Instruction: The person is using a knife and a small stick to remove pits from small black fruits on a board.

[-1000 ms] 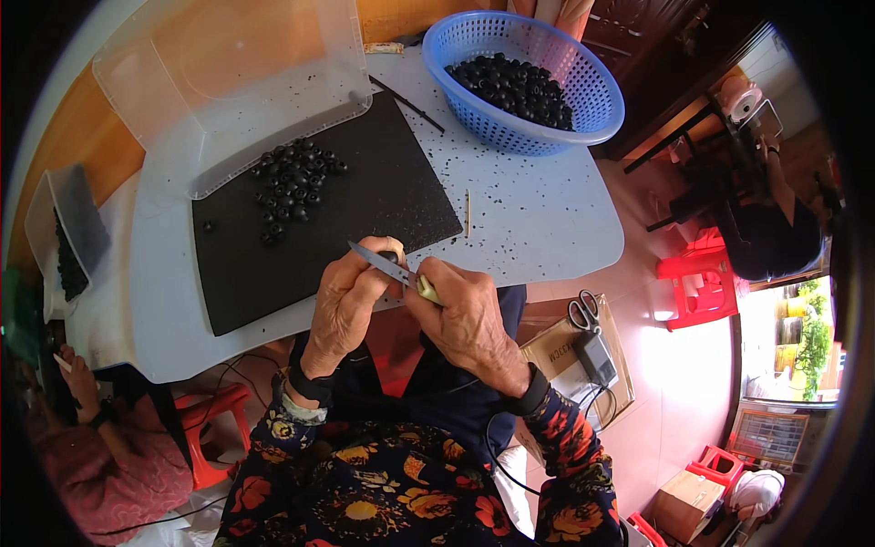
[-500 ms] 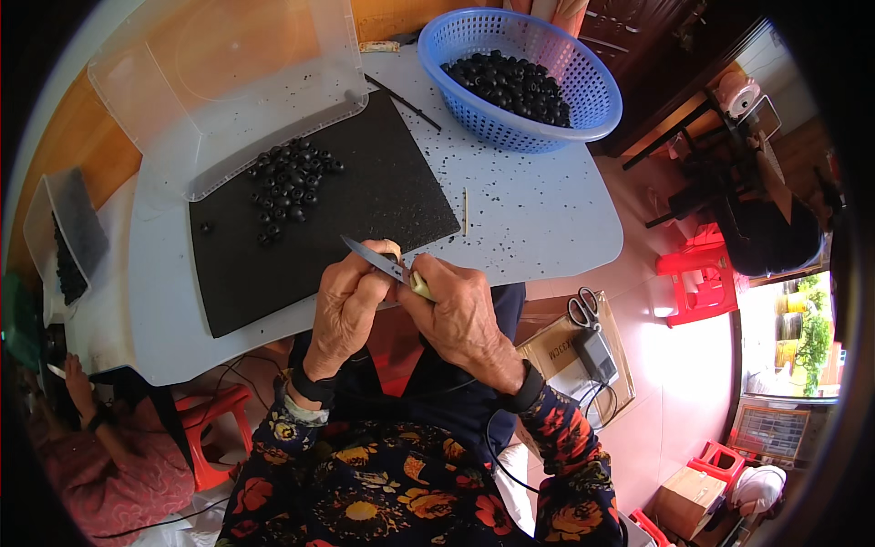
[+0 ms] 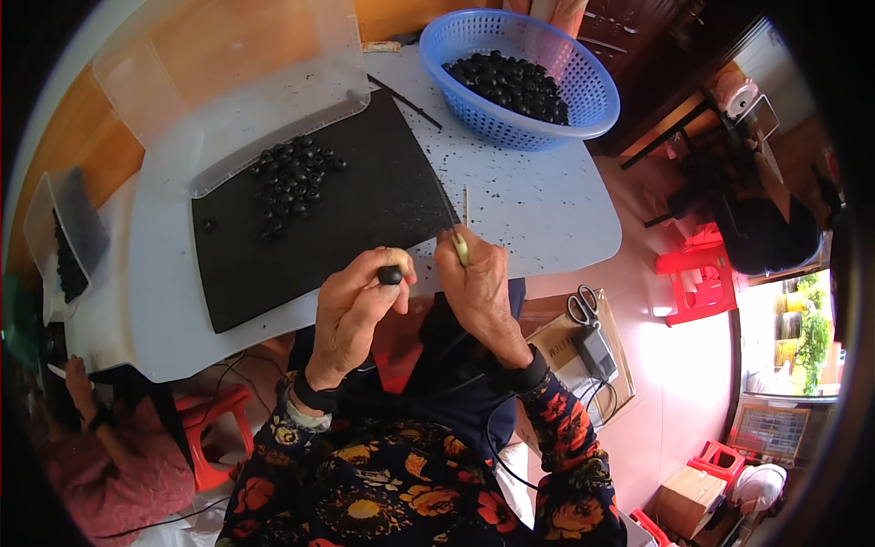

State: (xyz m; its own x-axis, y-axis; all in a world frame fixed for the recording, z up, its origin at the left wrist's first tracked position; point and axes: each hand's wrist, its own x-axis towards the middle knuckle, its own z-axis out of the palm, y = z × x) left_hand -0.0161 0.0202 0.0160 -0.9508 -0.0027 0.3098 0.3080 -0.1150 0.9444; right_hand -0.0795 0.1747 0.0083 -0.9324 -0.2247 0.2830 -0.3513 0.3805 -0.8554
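Observation:
Between the thumb and fingers of my left hand (image 3: 344,314) is a small glossy black rounded piece (image 3: 389,274), held just off the near edge of the table. My right hand (image 3: 478,290) is closed around the pale green handle of a knife (image 3: 461,250); its blade is blurred and points away over the corner of the black mat (image 3: 383,173). On that mat lies a heap of similar black pieces (image 3: 290,187), some with holes, and a single one (image 3: 208,224) sits apart on the left. Black crumbs are scattered around the mat's right corner.
A blue perforated basket (image 3: 519,139) of black pieces stands at the table's far right. A clear plastic box (image 3: 228,100) lies behind the mat. A thin stick (image 3: 468,206) is on the table. Scissors (image 3: 583,305) rest at lower right. Another person's arm (image 3: 108,436) shows at left.
My hands have separated. The knife has left the black piece and moved right and away, its blade turned forward; my left hand keeps the piece, now plainly visible.

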